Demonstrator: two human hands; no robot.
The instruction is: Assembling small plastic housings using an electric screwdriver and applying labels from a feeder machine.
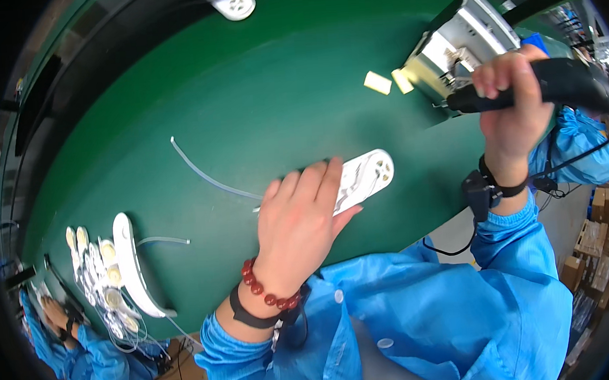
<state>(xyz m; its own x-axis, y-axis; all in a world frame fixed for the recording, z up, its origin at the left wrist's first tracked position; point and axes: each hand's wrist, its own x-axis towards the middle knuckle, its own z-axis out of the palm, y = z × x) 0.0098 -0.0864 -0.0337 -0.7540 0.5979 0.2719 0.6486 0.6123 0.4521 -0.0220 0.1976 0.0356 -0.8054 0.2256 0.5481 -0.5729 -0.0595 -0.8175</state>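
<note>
My left hand (298, 215) lies over a long white plastic housing (369, 178) on the table, its fingers along one side and the thumb along the near side. The housing's rounded right end shows a round recess with small openings; the rest is under my palm. A thin clear tube (209, 185) runs out from beside that hand to the far left. My right hand (513, 98) is closed around a black electric screwdriver (558, 87), raised at the right. The screwdriver's tip points left, at the lower edge of a metal box-shaped screw feeder (474, 33).
Two pale yellow blocks (378, 82) lie left of the feeder. A curved white housing (132, 265) and a bundle of white cabled parts (106, 278) lie at the left. Another white piece (235, 5) rests at the far edge. Co-workers in blue sleeves (94, 367) sit on both sides.
</note>
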